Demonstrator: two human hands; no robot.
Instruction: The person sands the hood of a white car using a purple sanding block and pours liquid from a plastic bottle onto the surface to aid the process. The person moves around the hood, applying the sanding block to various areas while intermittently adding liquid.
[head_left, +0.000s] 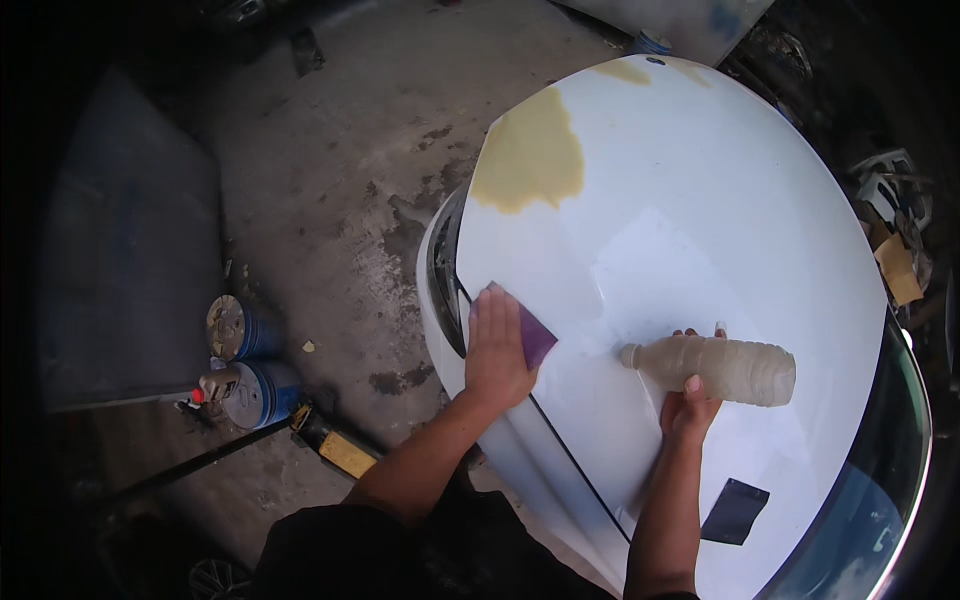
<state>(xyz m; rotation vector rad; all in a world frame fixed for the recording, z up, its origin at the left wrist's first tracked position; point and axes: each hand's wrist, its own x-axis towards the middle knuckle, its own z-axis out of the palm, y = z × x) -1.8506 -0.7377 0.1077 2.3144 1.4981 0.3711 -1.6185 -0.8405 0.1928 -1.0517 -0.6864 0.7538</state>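
Our left hand: fingers straight, flat over purple sheet near white hood edge | our right hand: gripping cloudy bottle above hood | step, we judge: rubbing | next stroke calls for even pressure

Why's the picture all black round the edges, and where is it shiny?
In the head view, the fisheye lens likely makes that dark border; also in the head view, pale glare spreads across the glossy white car hood, and bluish reflections show on the dark curved glass windshield.
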